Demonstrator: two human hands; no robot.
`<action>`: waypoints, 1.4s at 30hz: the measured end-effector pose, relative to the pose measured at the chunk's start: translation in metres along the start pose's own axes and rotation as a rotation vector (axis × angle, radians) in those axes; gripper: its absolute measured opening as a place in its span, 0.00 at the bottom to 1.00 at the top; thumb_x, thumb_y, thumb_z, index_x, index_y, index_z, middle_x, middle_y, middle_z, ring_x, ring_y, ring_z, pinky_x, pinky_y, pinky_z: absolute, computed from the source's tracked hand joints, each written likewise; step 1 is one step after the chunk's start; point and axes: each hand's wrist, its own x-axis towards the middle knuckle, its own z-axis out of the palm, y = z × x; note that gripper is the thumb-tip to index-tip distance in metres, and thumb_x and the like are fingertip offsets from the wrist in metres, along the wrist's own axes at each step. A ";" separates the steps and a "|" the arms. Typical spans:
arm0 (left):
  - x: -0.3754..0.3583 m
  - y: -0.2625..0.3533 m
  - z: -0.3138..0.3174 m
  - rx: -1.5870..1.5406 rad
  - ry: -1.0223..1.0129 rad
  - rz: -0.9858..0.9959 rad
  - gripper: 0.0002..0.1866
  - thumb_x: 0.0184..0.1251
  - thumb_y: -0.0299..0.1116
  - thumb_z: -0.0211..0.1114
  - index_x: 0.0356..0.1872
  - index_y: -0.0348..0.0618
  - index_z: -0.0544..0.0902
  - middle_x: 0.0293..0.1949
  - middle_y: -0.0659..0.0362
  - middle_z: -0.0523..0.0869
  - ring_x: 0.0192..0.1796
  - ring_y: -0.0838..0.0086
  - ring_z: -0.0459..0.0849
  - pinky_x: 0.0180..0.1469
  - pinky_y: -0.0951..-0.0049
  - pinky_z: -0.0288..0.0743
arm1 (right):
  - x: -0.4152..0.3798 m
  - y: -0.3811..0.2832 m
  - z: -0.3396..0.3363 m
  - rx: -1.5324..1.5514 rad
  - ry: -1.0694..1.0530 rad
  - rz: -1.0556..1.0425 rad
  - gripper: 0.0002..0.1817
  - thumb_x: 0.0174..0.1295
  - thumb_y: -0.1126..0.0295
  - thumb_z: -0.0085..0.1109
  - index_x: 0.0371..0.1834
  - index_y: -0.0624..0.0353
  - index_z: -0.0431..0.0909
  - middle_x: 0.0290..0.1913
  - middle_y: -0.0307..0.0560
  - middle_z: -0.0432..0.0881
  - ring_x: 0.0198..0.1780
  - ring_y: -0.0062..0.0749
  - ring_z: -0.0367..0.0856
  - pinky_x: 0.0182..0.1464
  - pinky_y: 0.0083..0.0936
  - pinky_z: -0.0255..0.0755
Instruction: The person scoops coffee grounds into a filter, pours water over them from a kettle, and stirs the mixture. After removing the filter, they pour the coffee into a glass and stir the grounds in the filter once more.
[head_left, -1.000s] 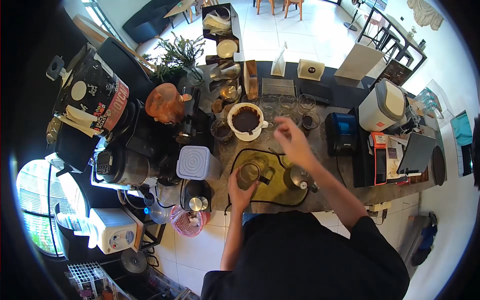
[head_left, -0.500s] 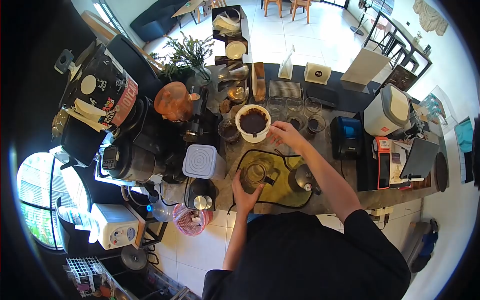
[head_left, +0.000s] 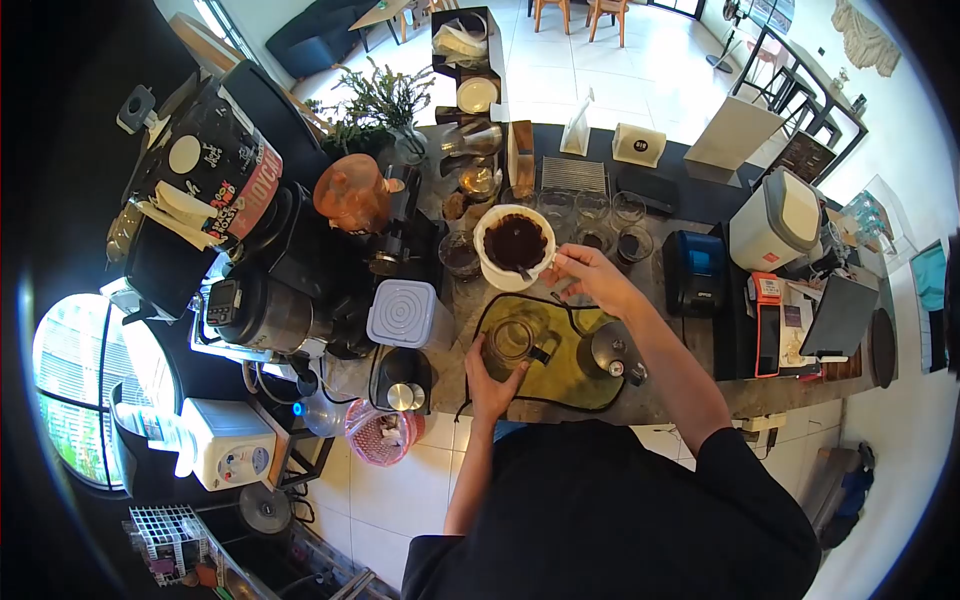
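My right hand (head_left: 594, 279) pinches the edge or handle of a white coffee dripper (head_left: 502, 278) on its right side. Wet dark coffee grounds (head_left: 515, 243) fill the paper filter inside it. Whether the dripper rests on something is hidden from above. My left hand (head_left: 491, 388) curls round the near left side of a glass coffee server (head_left: 513, 340) with a dark handle, which stands on a yellow-green cloth (head_left: 565, 385). Right of the server, a metal kettle (head_left: 607, 348) sits on the same cloth.
Several glasses (head_left: 634, 244) stand beyond my right hand, some with dark liquid. Another glass (head_left: 459, 257) is left of the dripper. A lidded canister (head_left: 402, 314) and a grinder (head_left: 352, 197) flank the left side; a black printer (head_left: 694, 272) is at right.
The dripper has shifted slightly right and appears a little larger, with my right hand moving along with it. My left hand stays at the server.
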 end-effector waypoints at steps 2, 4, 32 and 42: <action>-0.001 0.002 -0.001 -0.028 -0.001 -0.014 0.51 0.54 0.42 0.84 0.75 0.33 0.64 0.70 0.40 0.71 0.72 0.47 0.70 0.73 0.54 0.67 | -0.018 -0.006 0.004 -0.020 -0.052 0.047 0.14 0.80 0.59 0.55 0.48 0.58 0.81 0.47 0.41 0.87 0.43 0.22 0.83 0.37 0.25 0.80; -0.003 0.004 -0.003 -0.052 -0.006 -0.025 0.51 0.55 0.40 0.83 0.76 0.34 0.63 0.71 0.41 0.70 0.72 0.47 0.70 0.73 0.54 0.67 | -0.034 -0.009 0.008 -0.053 -0.083 0.077 0.13 0.79 0.59 0.55 0.48 0.59 0.81 0.48 0.42 0.87 0.41 0.22 0.82 0.33 0.24 0.79; -0.013 0.110 -0.046 0.319 0.256 0.505 0.13 0.55 0.24 0.78 0.43 0.43 0.91 0.41 0.57 0.84 0.46 0.58 0.81 0.50 0.59 0.75 | -0.126 0.023 0.026 -0.665 0.445 -0.259 0.15 0.67 0.71 0.67 0.54 0.63 0.79 0.42 0.45 0.84 0.30 0.25 0.78 0.33 0.24 0.71; 0.010 0.108 -0.069 0.169 0.406 0.351 0.05 0.64 0.20 0.72 0.38 0.36 0.86 0.33 0.56 0.84 0.34 0.70 0.77 0.36 0.71 0.69 | -0.186 0.112 -0.001 -0.427 0.837 -0.049 0.13 0.74 0.64 0.62 0.42 0.66 0.79 0.34 0.42 0.81 0.39 0.25 0.78 0.48 0.25 0.73</action>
